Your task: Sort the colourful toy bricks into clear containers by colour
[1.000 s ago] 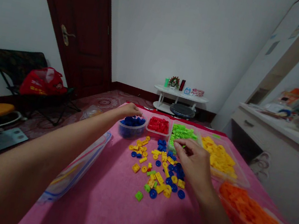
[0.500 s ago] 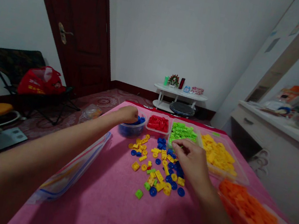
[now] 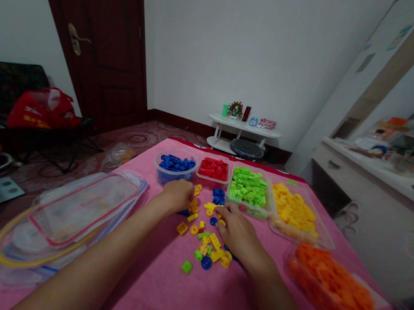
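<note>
A heap of small yellow, blue and green plastic pieces [image 3: 208,242] lies on the pink cloth [image 3: 167,296]. My left hand [image 3: 177,195] rests knuckles-up on the heap's left edge with its fingers curled down onto the pieces; what they hold is hidden. My right hand [image 3: 236,234] lies over the heap's right side, fingers bent and reaching toward a yellow piece. Behind the heap stand a tub of blue pieces [image 3: 174,166], a tub of red pieces [image 3: 212,171], a tub of green pieces [image 3: 249,188] and a tray of yellow pieces [image 3: 295,212].
A long tray of orange pieces [image 3: 342,294] lies at the right. Stacked clear lids [image 3: 70,211] sit at the left edge of the cloth. A dark door, a folding chair with a red bag [image 3: 42,106], a white side table [image 3: 243,129] and a white counter [image 3: 385,179] surround the table.
My left hand has come back from the blue tub down to the heap. My right hand has dropped from near the green tub onto the heap. The view has tilted down.
</note>
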